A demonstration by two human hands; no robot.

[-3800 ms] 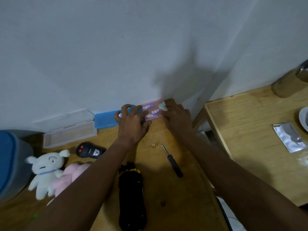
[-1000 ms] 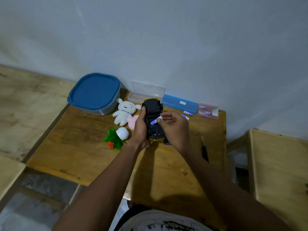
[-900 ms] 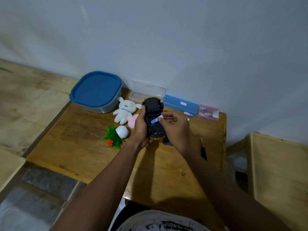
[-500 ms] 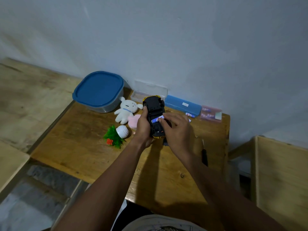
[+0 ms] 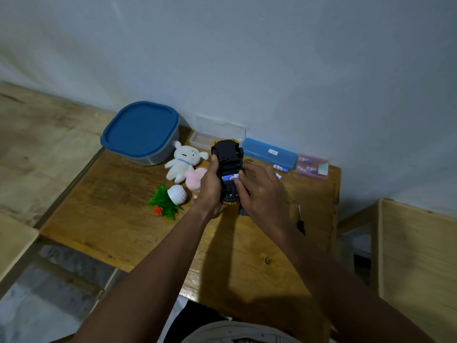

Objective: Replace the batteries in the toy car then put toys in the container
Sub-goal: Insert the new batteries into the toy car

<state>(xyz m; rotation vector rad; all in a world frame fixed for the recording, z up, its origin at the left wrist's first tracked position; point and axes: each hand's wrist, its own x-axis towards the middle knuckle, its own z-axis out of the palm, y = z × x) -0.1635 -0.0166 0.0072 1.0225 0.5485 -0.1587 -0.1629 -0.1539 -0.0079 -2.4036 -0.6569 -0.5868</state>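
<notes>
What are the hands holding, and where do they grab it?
The left hand grips the upside-down toy car by its side. The right hand presses a battery into the car's underside with its fingertips.

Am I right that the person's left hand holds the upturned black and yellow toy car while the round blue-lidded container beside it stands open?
Not quite: the head view shows the blue-lidded container closed, its lid on. The left hand does hold the upturned black and yellow toy car.

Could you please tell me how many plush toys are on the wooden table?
2: a white plush puppy beside the blue-lidded container, and a pink plush toy next to it, partly hidden behind the left hand.
</notes>
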